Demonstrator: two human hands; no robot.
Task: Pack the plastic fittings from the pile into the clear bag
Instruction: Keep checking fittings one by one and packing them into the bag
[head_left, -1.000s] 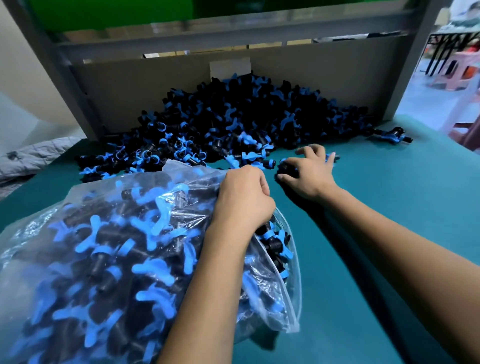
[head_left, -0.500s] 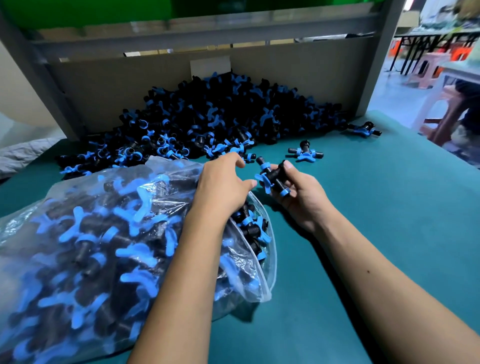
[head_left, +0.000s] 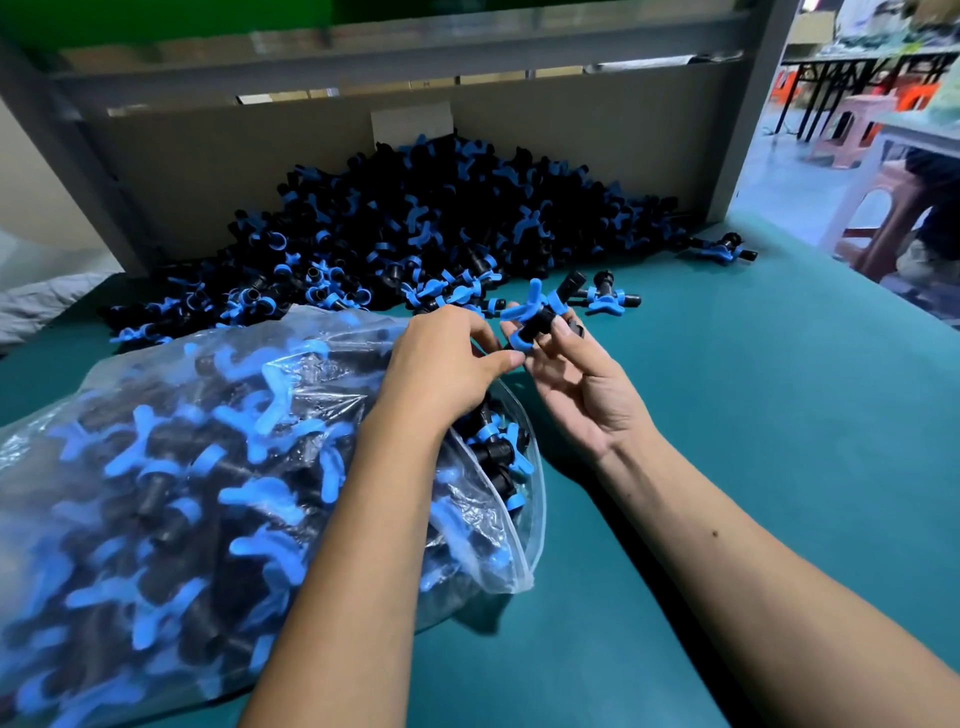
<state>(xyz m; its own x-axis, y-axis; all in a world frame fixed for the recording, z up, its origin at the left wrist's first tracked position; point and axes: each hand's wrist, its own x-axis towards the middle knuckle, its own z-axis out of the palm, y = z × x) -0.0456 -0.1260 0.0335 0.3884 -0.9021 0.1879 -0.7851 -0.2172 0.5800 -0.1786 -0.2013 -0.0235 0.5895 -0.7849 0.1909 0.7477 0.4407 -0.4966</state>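
Right hand (head_left: 574, 382) is up off the bench (head_left: 753, 415), palm turned toward the camera, fingers curled around a black-and-blue fitting (head_left: 540, 317), just right of the bag's mouth; left hand (head_left: 447, 364) sits on top of the clear bag (head_left: 156, 467) at its open far-right end, thumb and fingertips pinched together close by that fitting, though whether they actually grip the plastic or the fitting I cannot tell; the bag itself lies on its side across the near left of the bench, bulging with fittings, a few showing at the opening under the left wrist; the pile (head_left: 415, 228) is heaped at the far side against a brown cardboard backboard (head_left: 571, 135); one loose fitting (head_left: 605, 299) rests just beyond the right hand's fingertips, and another stray (head_left: 724, 249) lies farther right near the grey frame post (head_left: 748, 119); pink stools (head_left: 852, 130) stand on the floor off to the far right.
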